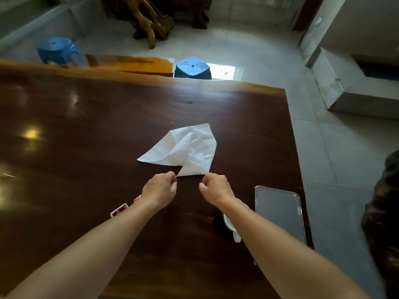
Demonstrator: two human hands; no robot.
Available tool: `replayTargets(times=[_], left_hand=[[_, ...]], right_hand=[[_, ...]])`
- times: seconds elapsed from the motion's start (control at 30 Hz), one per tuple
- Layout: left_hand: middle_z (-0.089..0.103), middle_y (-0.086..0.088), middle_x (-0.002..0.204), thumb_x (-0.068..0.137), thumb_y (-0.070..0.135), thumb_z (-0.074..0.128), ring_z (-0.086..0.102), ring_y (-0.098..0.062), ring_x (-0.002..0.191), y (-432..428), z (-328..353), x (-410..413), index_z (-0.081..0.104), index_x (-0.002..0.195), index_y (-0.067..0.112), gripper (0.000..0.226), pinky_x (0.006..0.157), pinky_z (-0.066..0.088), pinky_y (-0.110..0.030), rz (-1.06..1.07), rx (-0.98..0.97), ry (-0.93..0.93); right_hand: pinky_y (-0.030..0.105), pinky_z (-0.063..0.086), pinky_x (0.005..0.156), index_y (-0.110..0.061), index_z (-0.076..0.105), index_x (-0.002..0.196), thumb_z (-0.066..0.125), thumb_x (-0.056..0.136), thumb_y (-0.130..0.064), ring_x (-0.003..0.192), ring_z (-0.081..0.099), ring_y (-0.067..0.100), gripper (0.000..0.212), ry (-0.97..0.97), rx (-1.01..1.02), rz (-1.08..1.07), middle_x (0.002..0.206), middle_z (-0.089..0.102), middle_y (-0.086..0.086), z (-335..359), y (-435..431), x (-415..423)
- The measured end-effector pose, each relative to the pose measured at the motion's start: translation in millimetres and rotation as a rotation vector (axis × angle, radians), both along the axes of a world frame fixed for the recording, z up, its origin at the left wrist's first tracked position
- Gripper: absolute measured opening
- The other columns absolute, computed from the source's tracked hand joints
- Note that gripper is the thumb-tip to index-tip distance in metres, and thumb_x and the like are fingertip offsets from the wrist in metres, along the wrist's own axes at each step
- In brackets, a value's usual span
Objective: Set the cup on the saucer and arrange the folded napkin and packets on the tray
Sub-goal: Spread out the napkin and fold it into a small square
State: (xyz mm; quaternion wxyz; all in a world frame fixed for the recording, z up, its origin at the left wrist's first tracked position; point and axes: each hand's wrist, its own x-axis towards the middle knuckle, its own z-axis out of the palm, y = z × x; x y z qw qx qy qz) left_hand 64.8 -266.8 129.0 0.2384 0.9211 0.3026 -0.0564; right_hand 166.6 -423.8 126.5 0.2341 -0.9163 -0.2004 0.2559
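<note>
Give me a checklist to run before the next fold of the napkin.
1. Both hands on the napkin: ok. The left hand and right hand each pinch a near corner.
2. Napkin flat: not ok, crumpled and partly doubled over.
3. Table space around the napkin: ok, bare wood.
4. Tray ready: ok, nothing on it, at the right edge.
5. Packets within reach: ok, beside the left forearm, partly hidden.
6. Cup on a saucer: cannot tell, the right forearm covers it.
</note>
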Motion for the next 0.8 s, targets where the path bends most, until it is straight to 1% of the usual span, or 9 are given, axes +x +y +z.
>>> replayTargets(times=[0.13,0.27,0.43,0.53,0.63,0.7,0.73,0.77,0.8], left_hand=[[0.071,-0.001,0.095,0.095,0.029,0.055,0.066,-0.027,0.085,28,-3,11,0.066,0.097,0.022,0.013,0.068,0.047,-0.034,0.0,0.036,0.012],[0.069,-0.001,0.097,0.094,0.026,0.056,0.065,-0.027,0.086,61,-15,25,0.065,0.097,0.02,0.012,0.069,0.044,-0.033,0.033,0.017,0.034],[0.066,-0.002,0.105,0.095,0.029,0.059,0.064,-0.027,0.098,97,-40,48,0.066,0.105,0.018,0.017,0.079,0.054,-0.04,0.083,-0.073,0.01],[0.064,-0.004,0.122,0.097,0.035,0.059,0.062,-0.027,0.111,111,-56,68,0.064,0.123,0.017,0.032,0.089,0.05,-0.04,0.087,-0.128,-0.005],[0.064,-0.006,0.133,0.097,0.035,0.062,0.06,-0.028,0.12,117,-71,90,0.058,0.137,0.014,0.046,0.099,0.046,-0.041,0.135,-0.284,-0.015],[0.064,-0.007,0.134,0.096,0.034,0.064,0.064,-0.032,0.116,119,-80,103,0.055,0.14,0.012,0.05,0.102,0.048,-0.042,0.163,-0.389,-0.015],[0.065,-0.007,0.131,0.095,0.034,0.065,0.067,-0.033,0.108,120,-85,108,0.055,0.139,0.012,0.05,0.1,0.051,-0.043,0.178,-0.43,-0.014],[0.068,-0.005,0.125,0.094,0.035,0.066,0.072,-0.032,0.097,120,-89,112,0.057,0.136,0.013,0.048,0.092,0.056,-0.04,0.202,-0.47,-0.016],[0.071,-0.002,0.115,0.093,0.036,0.067,0.075,-0.026,0.082,120,-93,115,0.059,0.132,0.014,0.045,0.078,0.06,-0.031,0.229,-0.511,-0.021]], right_hand=[[0.039,0.057,0.072,-0.011,0.066,0.088,0.056,0.089,-0.032,0.079,0.063,0.027,0.023,0.033,-0.02,-0.052,0.087,0.064,0.007,-10,31,6],[0.033,0.047,0.068,-0.015,0.059,0.086,0.058,0.091,-0.034,0.08,0.059,0.025,0.019,0.095,-0.049,-0.128,0.078,0.051,-0.002,-29,63,17],[0.036,0.049,0.069,-0.013,0.058,0.099,0.059,0.092,-0.034,0.091,0.064,0.029,0.022,0.166,-0.086,-0.242,0.101,0.064,0.008,-56,103,32],[0.038,0.051,0.074,-0.01,0.053,0.115,0.061,0.092,-0.031,0.097,0.062,0.031,0.032,0.209,-0.097,-0.335,0.111,0.062,0.011,-72,123,40],[0.043,0.054,0.083,-0.008,0.047,0.125,0.065,0.091,-0.035,0.105,0.062,0.034,0.046,0.259,-0.111,-0.442,0.122,0.059,0.013,-88,139,46],[0.043,0.052,0.086,-0.007,0.043,0.131,0.068,0.09,-0.038,0.112,0.059,0.034,0.057,0.274,-0.128,-0.501,0.132,0.054,0.013,-98,147,50],[0.042,0.051,0.086,-0.008,0.041,0.133,0.069,0.089,-0.039,0.114,0.058,0.035,0.061,0.28,-0.141,-0.518,0.135,0.051,0.013,-103,151,51],[0.042,0.051,0.086,-0.008,0.04,0.134,0.069,0.088,-0.039,0.114,0.058,0.035,0.062,0.289,-0.155,-0.532,0.136,0.049,0.013,-107,153,53],[0.043,0.051,0.087,-0.009,0.039,0.133,0.07,0.088,-0.04,0.115,0.058,0.035,0.063,0.301,-0.169,-0.545,0.136,0.049,0.013,-112,155,55]])
